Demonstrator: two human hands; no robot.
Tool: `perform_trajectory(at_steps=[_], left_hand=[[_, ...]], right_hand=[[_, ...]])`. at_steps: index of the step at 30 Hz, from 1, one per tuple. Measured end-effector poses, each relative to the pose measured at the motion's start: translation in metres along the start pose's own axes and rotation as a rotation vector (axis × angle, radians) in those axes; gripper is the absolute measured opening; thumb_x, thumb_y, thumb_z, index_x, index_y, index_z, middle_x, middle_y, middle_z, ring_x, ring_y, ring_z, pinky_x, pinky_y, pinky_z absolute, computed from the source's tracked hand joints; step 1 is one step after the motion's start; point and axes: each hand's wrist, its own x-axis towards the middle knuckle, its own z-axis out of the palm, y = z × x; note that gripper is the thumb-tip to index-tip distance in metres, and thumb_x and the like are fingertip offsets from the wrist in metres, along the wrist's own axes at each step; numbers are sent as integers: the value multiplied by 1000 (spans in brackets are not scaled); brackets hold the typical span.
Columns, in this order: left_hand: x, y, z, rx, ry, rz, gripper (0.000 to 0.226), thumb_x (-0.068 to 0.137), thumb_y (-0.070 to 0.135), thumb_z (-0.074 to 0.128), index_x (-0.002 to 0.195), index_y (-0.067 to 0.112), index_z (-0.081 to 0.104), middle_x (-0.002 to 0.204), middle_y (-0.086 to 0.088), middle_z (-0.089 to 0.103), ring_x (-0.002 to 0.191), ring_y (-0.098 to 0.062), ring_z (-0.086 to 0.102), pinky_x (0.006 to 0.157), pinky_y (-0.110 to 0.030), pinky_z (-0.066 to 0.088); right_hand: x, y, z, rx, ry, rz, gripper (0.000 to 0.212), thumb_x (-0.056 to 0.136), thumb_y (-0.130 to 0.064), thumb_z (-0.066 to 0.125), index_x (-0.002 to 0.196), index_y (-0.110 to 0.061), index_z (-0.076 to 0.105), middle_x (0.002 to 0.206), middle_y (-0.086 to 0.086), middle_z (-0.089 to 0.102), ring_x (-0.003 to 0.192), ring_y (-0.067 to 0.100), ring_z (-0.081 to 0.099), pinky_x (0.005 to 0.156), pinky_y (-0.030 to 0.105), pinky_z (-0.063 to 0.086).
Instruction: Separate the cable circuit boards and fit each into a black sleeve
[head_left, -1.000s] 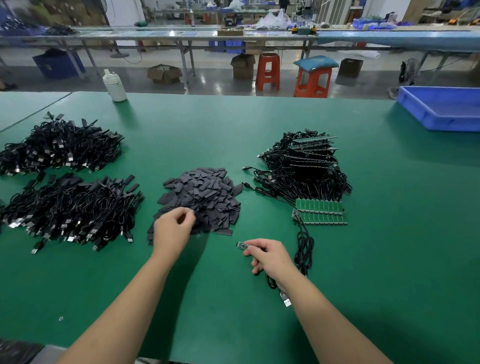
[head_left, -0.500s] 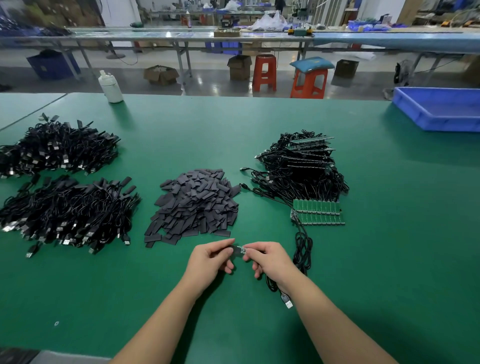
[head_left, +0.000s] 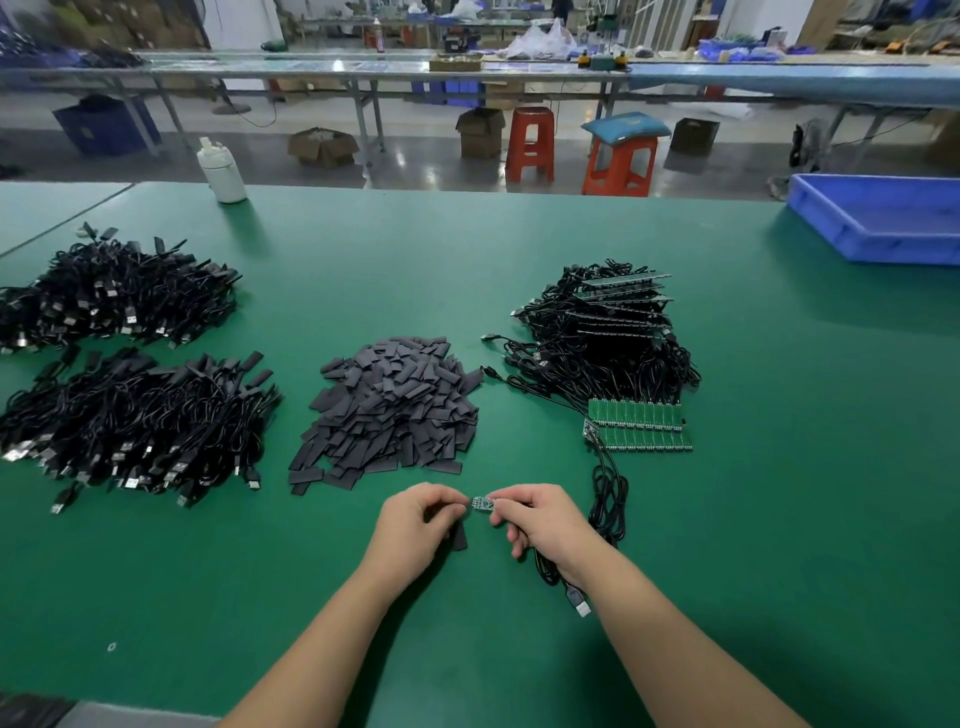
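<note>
My right hand (head_left: 543, 519) pinches a small circuit board (head_left: 483, 503) by its right end. Its black cable (head_left: 608, 501) loops beside my wrist and ends in a USB plug (head_left: 583, 606) on the table. My left hand (head_left: 418, 522) meets the board's left end with its fingertips and holds a black sleeve (head_left: 458, 538), which sticks out below the fingers. Just beyond my hands lies the heap of loose black sleeves (head_left: 389, 410). A green panel of joined boards (head_left: 641, 431) lies to the right, in front of a pile of cables with more panels (head_left: 608, 338).
Two heaps of black cables (head_left: 130, 415) (head_left: 114, 296) fill the left of the green table (head_left: 519, 249). A white bottle (head_left: 223, 171) stands at the far edge, and a blue tray (head_left: 878, 218) sits at the far right.
My left hand left the sleeve heap with a sleeve and came to the board in my right hand. The sleeve now hangs below my left fingers.
</note>
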Motion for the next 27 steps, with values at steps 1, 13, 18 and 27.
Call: perform_trajectory(at_steps=[1,13,18,27], left_hand=[[-1,1,1,57,8,37,21,87,14,73,82,35,72,77,15,68,71,4,60,71,-15,46],[15,-6,-31,499,-327,189,17,89,34,70,106,32,66,115,8,41,111,-14,30,103,-29,30],[14,-1,-35,479,-360,141,16,83,33,72,82,31,56,104,9,47,99,-9,44,88,-25,40],[-1,8,-30,-204,-271,-70,10,92,0,58,90,7,51,83,-13,74,63,-23,67,50,-28,49]], right_hand=[[-1,0,0,8,4,-4,15,95,-10,60,106,-12,71,77,2,70,52,15,52,51,31,49],[-7,-8,0,151,2,-9,18,98,-4,56,110,-6,69,85,13,67,56,15,57,53,26,52],[-7,-6,2,144,12,16,16,98,-5,57,111,-2,65,83,12,69,54,15,58,50,25,51],[-10,-8,0,127,-39,6,16,94,-5,62,105,-11,73,84,9,72,58,14,59,56,25,50]])
